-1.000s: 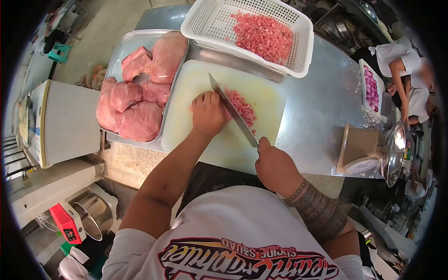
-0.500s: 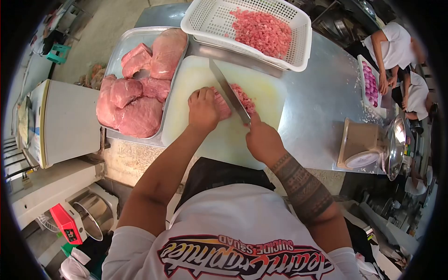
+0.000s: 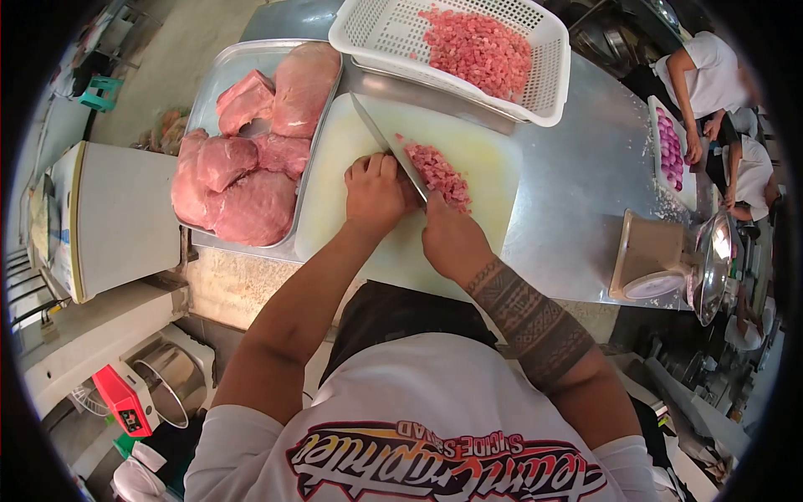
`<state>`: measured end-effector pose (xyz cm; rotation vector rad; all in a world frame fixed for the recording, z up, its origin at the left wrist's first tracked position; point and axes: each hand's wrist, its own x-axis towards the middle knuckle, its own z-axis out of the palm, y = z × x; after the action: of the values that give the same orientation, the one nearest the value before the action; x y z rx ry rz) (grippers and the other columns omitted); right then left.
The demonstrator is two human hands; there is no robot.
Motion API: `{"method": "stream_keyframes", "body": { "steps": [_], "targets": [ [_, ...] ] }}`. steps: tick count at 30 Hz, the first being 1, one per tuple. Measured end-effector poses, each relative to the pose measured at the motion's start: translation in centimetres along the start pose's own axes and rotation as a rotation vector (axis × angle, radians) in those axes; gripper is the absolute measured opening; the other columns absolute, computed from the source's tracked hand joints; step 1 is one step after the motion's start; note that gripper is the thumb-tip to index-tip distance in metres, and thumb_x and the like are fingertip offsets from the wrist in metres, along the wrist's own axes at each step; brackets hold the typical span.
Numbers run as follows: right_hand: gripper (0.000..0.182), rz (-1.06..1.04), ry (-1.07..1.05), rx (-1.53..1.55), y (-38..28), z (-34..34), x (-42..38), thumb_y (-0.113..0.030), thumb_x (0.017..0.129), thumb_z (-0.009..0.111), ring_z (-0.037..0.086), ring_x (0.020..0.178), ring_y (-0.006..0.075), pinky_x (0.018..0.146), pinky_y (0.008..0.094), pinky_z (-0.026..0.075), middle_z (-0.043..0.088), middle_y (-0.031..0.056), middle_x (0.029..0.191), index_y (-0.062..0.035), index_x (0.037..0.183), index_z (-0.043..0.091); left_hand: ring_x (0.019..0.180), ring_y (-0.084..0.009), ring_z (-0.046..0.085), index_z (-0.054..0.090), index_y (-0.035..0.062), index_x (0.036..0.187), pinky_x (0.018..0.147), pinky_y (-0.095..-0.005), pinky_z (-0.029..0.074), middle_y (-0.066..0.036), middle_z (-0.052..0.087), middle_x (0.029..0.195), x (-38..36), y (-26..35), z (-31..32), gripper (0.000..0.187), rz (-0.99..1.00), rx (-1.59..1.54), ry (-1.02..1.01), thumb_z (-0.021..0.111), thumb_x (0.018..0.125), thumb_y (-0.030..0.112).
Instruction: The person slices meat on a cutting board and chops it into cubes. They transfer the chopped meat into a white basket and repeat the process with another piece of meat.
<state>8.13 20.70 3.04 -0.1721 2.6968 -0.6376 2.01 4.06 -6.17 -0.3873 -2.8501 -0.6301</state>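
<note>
My right hand is wrapped round the handle of a large knife, whose blade slants up and left over the white cutting board. Fingers curled, my left hand presses on a piece of meat just left of the blade; most of that piece is hidden by the hand and the knife. A pile of diced meat lies to the right of the blade. Large pieces of raw meat fill a metal tray left of the board.
Beyond the board, a white perforated basket holds more diced meat. A scale stands on the metal table at the right. Farther off, people work beside a tray of purple onions. A white freezer is at the left.
The knife and my right hand have moved left, closer to my left hand. The diced pile beside the blade shows more fully, and less of the held meat is visible.
</note>
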Motion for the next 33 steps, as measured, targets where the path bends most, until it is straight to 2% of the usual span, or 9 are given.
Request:
{"method": "stream_keyframes", "body": {
  "steps": [3,6,12,15,18,21,23,27,33],
  "targets": [
    [0.027,0.043,0.010,0.020,0.2,-0.9,0.8,-0.007,0.094,0.056,0.074,0.090,0.0449,0.076,0.0543,0.059,0.072,0.0294,0.093,0.0041,0.118,0.053,0.120,-0.0388,0.057,0.062,0.0044,0.115,0.105,-0.0540,0.041,-0.014,0.064,0.120,0.0,0.3,-0.2,0.030,0.000,-0.034,0.046,0.066,0.090,0.019],
    [0.028,0.006,0.083,0.036,0.7,-1.8,-2.5,-0.008,0.095,0.056,0.074,0.087,0.0447,0.075,0.0547,0.059,0.071,0.0284,0.091,0.0051,0.119,0.052,0.119,-0.0392,0.057,0.062,0.0039,0.116,0.105,-0.0539,0.041,-0.015,0.063,0.120,-0.1,0.5,-0.5,0.028,-0.014,-0.053,0.055,0.064,0.091,0.017],
    [0.033,0.135,-0.225,-0.011,-1.0,-6.4,-9.7,-0.008,0.093,0.056,0.072,0.085,0.0450,0.077,0.0562,0.058,0.070,0.0267,0.088,0.0073,0.122,0.049,0.121,-0.0398,0.055,0.060,0.0034,0.117,0.105,-0.0540,0.041,-0.015,0.061,0.123,-0.1,-0.3,0.4,0.030,-0.010,-0.042,0.020,0.063,0.090,0.015],
    [0.037,0.057,-0.164,0.011,-0.2,-4.3,-7.6,-0.006,0.092,0.057,0.072,0.086,0.0453,0.079,0.0563,0.058,0.071,0.0270,0.090,0.0080,0.125,0.048,0.121,-0.0403,0.055,0.059,0.0031,0.116,0.105,-0.0547,0.041,-0.016,0.061,0.123,-0.1,-0.3,0.7,0.030,0.000,-0.068,0.036,0.063,0.089,0.015],
    [0.036,-0.017,0.010,0.056,0.8,0.5,-3.0,-0.007,0.092,0.057,0.073,0.087,0.0458,0.079,0.0561,0.058,0.072,0.0280,0.092,0.0077,0.124,0.049,0.121,-0.0409,0.055,0.059,0.0033,0.115,0.104,-0.0553,0.041,-0.017,0.061,0.123,-0.1,-0.2,0.3,0.030,-0.012,-0.085,0.037,0.064,0.088,0.016],
    [0.031,0.025,0.011,0.102,-0.4,0.8,-0.4,-0.006,0.092,0.056,0.069,0.095,0.0512,0.085,0.0603,0.054,0.070,0.0334,0.100,0.0067,0.118,0.048,0.121,-0.0410,0.055,0.059,0.0036,0.115,0.104,-0.0554,0.041,-0.018,0.062,0.123,0.0,0.0,-0.1,0.030,-0.040,-0.077,-0.007,0.064,0.088,0.016],
    [0.031,0.027,0.031,0.097,-0.2,0.6,-0.6,-0.006,0.092,0.056,0.069,0.095,0.0510,0.086,0.0600,0.054,0.070,0.0337,0.101,0.0069,0.119,0.049,0.120,-0.0407,0.056,0.060,0.0036,0.116,0.103,-0.0553,0.042,-0.017,0.062,0.122,0.4,0.6,-1.0,0.029,-0.087,-0.068,-0.075,0.063,0.090,0.016],
    [0.030,0.055,0.120,0.117,1.6,0.7,-3.3,-0.006,0.092,0.056,0.070,0.090,0.0508,0.082,0.0601,0.055,0.071,0.0329,0.096,0.0064,0.118,0.050,0.117,-0.0396,0.058,0.061,0.0035,0.120,0.099,-0.0548,0.045,-0.017,0.064,0.124,-0.1,-0.6,-2.4,0.029,-0.022,-0.091,0.054,0.061,0.092,0.013],
    [0.035,0.154,-0.031,-0.060,-0.7,-2.9,-9.1,-0.005,0.092,0.056,0.072,0.087,0.0460,0.078,0.0562,0.058,0.071,0.0258,0.087,0.0078,0.124,0.052,0.115,-0.0392,0.060,0.062,0.0035,0.126,0.096,-0.0535,0.048,-0.015,0.065,0.123,-0.6,-1.4,-1.8,0.034,0.057,0.015,-0.010,0.060,0.092,0.011]
  ]
}}
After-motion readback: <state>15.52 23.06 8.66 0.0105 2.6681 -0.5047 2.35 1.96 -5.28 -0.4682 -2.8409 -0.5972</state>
